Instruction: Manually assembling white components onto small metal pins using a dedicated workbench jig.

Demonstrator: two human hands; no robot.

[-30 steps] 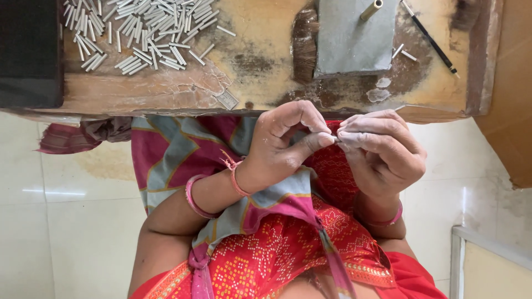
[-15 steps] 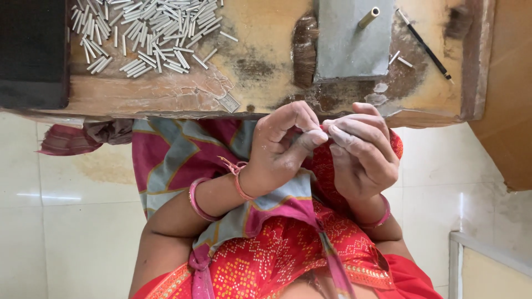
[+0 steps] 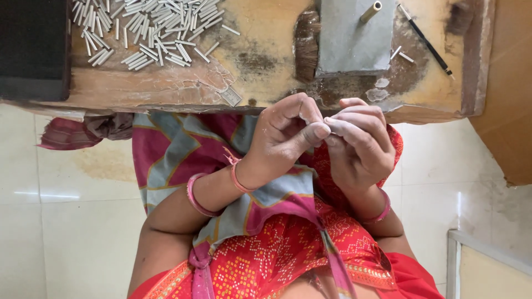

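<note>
1. Dusty grey coats our fingertips; both hands sit close together just below the workbench (image 3: 166, 91) edge, over our lap.
2. Left hand (image 3: 285, 135): fingers curled in, thumb pressed vs. forefinger in a pinch, thumb tip touching the right hand's fingertips. Whatever's pinched is hidden — can't tell if anything is held.
3. Right hand (image 3: 360, 147): fingers bent, bunched, tips meeting the left thumb. Nearly closed; can't tell what, if anything, sits inside.
4. Pink bangles (image 3: 197, 196) on the left wrist, w/ a thinner orange band nearer the hand; one pink bangle on the right wrist too.
5. Pile of short white sticks (image 3: 149, 27) lies on the bench top, upper left, well apart from our hands.
6. Grey block (image 3: 349, 41) stands on the bench near centre-right, w/ a small brass tube (image 3: 370, 11) on it, tilted.
7. Thin dark rod (image 3: 425, 41) lies slanted just right of the block; two loose white sticks between them.
8. Dark tray (image 3: 33, 50) at far left of the bench.
9. Red & multicolour cloth covers our lap; pale floor tiles either side.
</note>
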